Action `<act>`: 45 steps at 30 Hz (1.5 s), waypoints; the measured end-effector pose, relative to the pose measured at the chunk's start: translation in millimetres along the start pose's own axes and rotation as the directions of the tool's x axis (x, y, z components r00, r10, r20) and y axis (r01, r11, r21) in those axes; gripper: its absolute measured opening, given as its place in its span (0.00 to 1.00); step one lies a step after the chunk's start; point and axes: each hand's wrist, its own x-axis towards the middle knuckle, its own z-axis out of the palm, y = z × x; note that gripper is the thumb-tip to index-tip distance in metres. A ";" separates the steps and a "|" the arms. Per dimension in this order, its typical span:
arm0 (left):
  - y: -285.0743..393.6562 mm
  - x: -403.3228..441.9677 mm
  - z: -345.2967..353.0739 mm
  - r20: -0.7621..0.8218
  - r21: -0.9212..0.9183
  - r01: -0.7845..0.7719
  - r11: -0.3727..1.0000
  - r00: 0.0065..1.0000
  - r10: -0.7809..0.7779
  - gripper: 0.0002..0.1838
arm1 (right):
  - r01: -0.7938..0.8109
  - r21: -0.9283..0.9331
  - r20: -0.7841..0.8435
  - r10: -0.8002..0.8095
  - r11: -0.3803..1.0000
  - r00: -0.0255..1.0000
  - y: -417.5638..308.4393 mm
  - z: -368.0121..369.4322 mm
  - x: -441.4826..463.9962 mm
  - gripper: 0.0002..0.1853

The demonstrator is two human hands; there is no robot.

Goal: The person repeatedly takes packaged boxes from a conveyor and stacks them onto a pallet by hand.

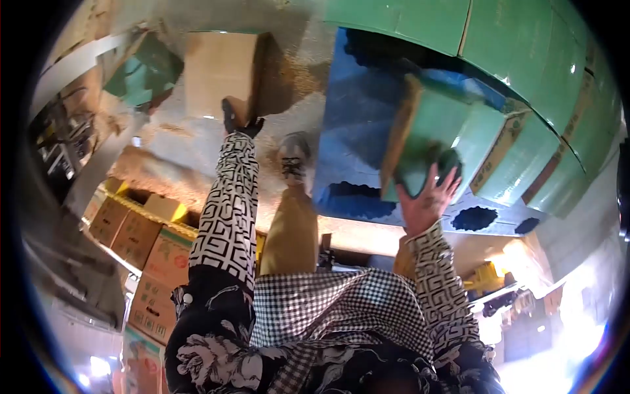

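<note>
I have the right hand (pixel 426 200), fingers spread, on the green box (pixel 430 125) toward the blue pallet (pixel 354 131)'s near edge; the left hand (pixel 243 123) meets the brown box (pixel 216 72), grip unclear. Seemingly positioning boxes; steady pressure is called for.

Beyond the apron (pixel 315 302), both arms (pixel 226 203) are stretched out, left hand (pixel 241 123) and right hand (pixel 423 202) held with fingers (pixel 450 181) spread.
</note>
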 end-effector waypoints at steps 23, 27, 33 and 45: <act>9.6 -326.1 -51.4 0.241 0.404 -0.475 0.782 0.880 0.410 0.33 | -0.495 0.841 0.520 -0.079 0.217 0.850 93.5 64.9 22.1 0.35; 6.3 -367.1 -12.8 0.395 0.917 -0.328 -0.228 0.660 0.640 0.56 | -0.542 0.839 0.545 -0.070 0.048 0.836 70.8 98.1 18.9 0.33; -35.5 -379.8 10.9 0.391 0.920 -0.231 -0.316 0.560 0.731 0.56 | -0.408 0.875 0.411 -0.048 -0.261 0.910 6.4 73.2 -7.3 0.38; -54.8 -380.0 24.5 0.782 0.602 -0.471 -0.645 0.510 0.357 0.33 | -0.281 0.956 0.292 0.256 -0.082 0.921 239.1 -146.3 -191.7 0.28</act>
